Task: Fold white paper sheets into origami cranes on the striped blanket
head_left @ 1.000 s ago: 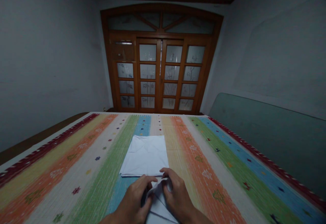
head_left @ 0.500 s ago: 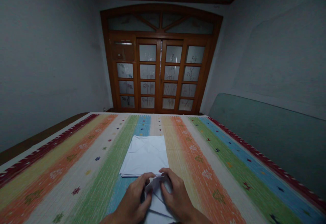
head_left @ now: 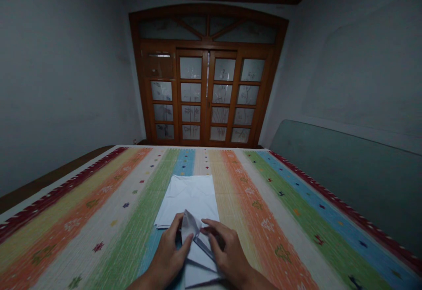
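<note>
A partly folded sheet of white paper (head_left: pixel 201 259) is between my two hands at the near edge of the view, with a pointed flap standing up at its top. My left hand (head_left: pixel 171 248) pinches the left side of that flap, thumb in front and fingers behind. On the right, my right hand (head_left: pixel 226 250) grips the paper's other edge with thumb and curled fingers. Just beyond the hands lies a flat stack of white paper sheets (head_left: pixel 193 195), creased on top, its near edge partly covered by the flap and fingers.
A striped, multicoloured cloth (head_left: pixel 263 211) covers the table. Wooden doors with glass panes (head_left: pixel 207 96) stand past its far end. A greenish panel (head_left: pixel 346 171) leans along the right wall, and a brown wooden edge (head_left: pixel 59 169) runs along the left.
The paper's top flap has come up into a point on the left. My right hand's fingers have shifted slightly right, and more of the folded paper shows.
</note>
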`<state>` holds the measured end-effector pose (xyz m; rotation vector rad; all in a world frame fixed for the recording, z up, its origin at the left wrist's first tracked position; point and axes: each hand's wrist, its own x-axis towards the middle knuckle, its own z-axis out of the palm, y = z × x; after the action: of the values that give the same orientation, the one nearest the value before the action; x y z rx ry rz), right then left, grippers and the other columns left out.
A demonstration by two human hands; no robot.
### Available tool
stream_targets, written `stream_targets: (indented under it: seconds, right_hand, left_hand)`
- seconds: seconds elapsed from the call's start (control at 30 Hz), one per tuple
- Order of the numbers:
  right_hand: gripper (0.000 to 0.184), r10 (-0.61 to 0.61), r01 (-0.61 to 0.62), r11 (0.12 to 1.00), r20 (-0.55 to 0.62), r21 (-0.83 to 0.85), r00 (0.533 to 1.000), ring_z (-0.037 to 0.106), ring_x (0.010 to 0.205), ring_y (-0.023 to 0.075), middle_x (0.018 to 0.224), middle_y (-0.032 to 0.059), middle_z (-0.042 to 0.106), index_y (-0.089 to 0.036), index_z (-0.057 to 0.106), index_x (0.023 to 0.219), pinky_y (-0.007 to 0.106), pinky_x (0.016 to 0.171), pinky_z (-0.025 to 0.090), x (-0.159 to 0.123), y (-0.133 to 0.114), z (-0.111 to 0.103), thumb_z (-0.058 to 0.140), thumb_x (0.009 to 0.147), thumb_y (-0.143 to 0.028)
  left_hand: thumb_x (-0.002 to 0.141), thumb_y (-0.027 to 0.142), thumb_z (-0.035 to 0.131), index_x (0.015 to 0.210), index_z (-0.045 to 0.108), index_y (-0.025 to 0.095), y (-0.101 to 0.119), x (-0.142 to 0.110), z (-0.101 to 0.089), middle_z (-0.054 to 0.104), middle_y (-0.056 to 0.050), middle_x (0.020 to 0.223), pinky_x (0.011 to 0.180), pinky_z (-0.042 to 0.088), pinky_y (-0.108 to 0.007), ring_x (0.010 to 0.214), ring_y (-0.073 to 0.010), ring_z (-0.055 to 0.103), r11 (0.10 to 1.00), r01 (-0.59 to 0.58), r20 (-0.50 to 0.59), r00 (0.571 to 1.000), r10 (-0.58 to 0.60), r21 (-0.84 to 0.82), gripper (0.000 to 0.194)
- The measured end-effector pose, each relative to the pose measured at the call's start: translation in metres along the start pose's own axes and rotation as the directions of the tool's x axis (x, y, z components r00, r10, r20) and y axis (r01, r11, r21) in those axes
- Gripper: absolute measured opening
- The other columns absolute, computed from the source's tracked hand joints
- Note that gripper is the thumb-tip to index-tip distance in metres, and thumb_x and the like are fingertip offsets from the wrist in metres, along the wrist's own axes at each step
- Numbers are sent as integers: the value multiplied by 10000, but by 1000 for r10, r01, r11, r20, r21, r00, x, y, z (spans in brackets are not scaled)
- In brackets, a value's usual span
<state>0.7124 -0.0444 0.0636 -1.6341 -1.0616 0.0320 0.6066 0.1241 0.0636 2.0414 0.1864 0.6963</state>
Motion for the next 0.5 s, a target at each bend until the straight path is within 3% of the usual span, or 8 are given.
stream_targets:
  seconds: [0.13, 0.23, 0.33, 0.5]
  right_hand:
    - [259, 129, -126, 989, -25, 75, 991, 752, 832, 250, 891, 93, 784, -186, 726, 1107, 344, 771, 595, 6, 1, 1, 618, 871, -194]
    - [299, 150, -145, 986, -45, 86, 988, 706, 807, 232, 893, 67, 740, -189, 734, 1059, 313, 728, 559, 7, 4, 2, 672, 774, -123]
    - [358, 168, -168, 983, 2, 67, 986, 669, 763, 209, 884, 49, 724, -184, 747, 1051, 291, 698, 518, 7, 6, 3, 690, 718, -65]
    - [259, 184, -185, 983, 126, -5, 975, 660, 779, 210, 857, 53, 754, -165, 781, 920, 288, 717, 475, 7, 3, 2, 686, 721, -31]
  left_hand:
    - [929, 287, 613, 1176, 606, 215, 7, 2, -3, 737, -91, 1147, 955, 532, -372, 1077, -282, 693, 998, 29, 59, 998, -26, -59, 258]
    - [930, 286, 617, 1145, 624, 211, 9, 2, -4, 743, -96, 1123, 933, 528, -364, 1043, -283, 695, 994, 40, 102, 994, -29, -101, 228]
    - [919, 290, 626, 1154, 630, 207, 8, 2, -4, 750, -100, 1103, 917, 523, -360, 1029, -289, 697, 991, 52, 122, 992, -38, -120, 249]
    - [914, 320, 631, 1159, 621, 219, 8, 2, -4, 750, -67, 993, 873, 515, -333, 947, -265, 705, 989, 76, 126, 990, -60, -126, 265]
